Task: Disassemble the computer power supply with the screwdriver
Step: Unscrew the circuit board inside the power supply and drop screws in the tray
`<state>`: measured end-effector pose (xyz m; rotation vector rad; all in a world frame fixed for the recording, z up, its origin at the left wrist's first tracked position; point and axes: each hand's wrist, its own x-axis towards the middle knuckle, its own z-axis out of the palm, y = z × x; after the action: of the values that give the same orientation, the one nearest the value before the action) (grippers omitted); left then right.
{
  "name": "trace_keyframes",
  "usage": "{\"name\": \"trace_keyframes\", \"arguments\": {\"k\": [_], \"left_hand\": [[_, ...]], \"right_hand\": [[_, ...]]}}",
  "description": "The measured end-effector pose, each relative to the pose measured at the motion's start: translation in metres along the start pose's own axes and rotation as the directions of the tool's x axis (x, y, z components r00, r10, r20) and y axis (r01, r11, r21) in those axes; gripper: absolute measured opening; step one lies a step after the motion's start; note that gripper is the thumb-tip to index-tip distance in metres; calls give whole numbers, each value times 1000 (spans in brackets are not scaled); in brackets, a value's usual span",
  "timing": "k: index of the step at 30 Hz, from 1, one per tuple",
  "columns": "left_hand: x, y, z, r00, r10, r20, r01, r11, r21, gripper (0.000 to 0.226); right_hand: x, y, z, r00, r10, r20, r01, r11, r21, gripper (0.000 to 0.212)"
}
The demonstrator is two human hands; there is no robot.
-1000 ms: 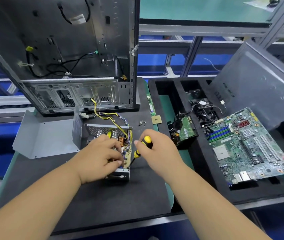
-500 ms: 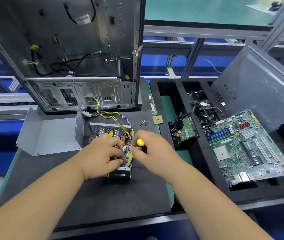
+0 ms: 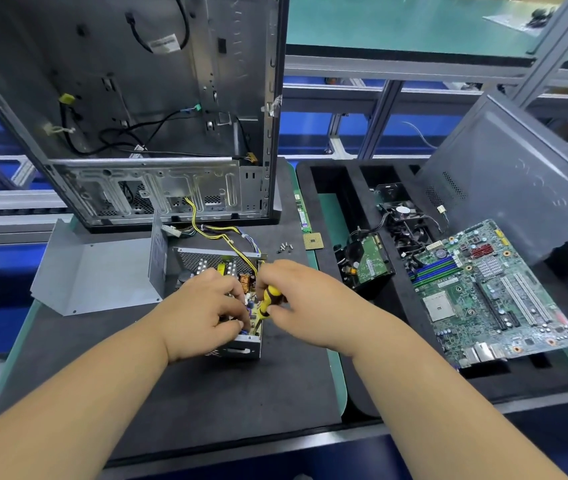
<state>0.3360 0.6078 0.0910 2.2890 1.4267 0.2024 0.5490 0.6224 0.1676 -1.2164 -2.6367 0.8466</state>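
Note:
The opened power supply (image 3: pixel 241 346) lies on the black mat, its lid off and its circuit board, coils and yellow wires exposed. My left hand (image 3: pixel 203 313) rests on top of it with curled fingers that grip the near part of the board. My right hand (image 3: pixel 307 303) grips the yellow-and-black screwdriver (image 3: pixel 267 301), which points down into the right side of the board. The screwdriver's tip is hidden among the components. The supply's grey metal lid (image 3: pixel 102 275) lies to the left.
An open computer case (image 3: pixel 158 109) stands behind the supply. Several loose screws (image 3: pixel 284 247) and a CPU chip (image 3: pixel 313 241) lie right of the wires. A black foam tray (image 3: pixel 355 393) on the right holds a hard drive (image 3: pixel 367 265), a fan (image 3: pixel 402 213) and a motherboard (image 3: pixel 483 292); a side panel (image 3: pixel 518 178) leans behind.
My right hand has moved left and brought the screwdriver from beside the supply down into the board's right side. My left hand stays on the supply.

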Motion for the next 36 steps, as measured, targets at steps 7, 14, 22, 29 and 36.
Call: {"name": "trace_keyframes", "arguments": {"k": [7, 14, 22, 29, 36], "left_hand": [[0, 1, 0, 1000, -2, -10, 1, 1000, -20, 27], [-1, 1, -2, 1000, 10, -1, -10, 1000, -16, 25], [-1, 2, -2, 1000, 8, 2, -8, 1000, -11, 20], [-1, 2, -2, 1000, 16, -7, -16, 1000, -10, 20], [-1, 2, -2, 1000, 9, -17, -9, 1000, -10, 30]], "right_hand": [[-1, 4, -3, 997, 73, -13, -73, 996, 45, 15], [-5, 7, -1, 994, 104, -21, -102, 992, 80, 13], [-5, 5, 0, 994, 107, -25, -105, 992, 77, 14], [-5, 4, 1, 996, 86, -26, -84, 995, 63, 13], [-1, 1, 7, 997, 34, -74, -45, 985, -164, 27]]}}
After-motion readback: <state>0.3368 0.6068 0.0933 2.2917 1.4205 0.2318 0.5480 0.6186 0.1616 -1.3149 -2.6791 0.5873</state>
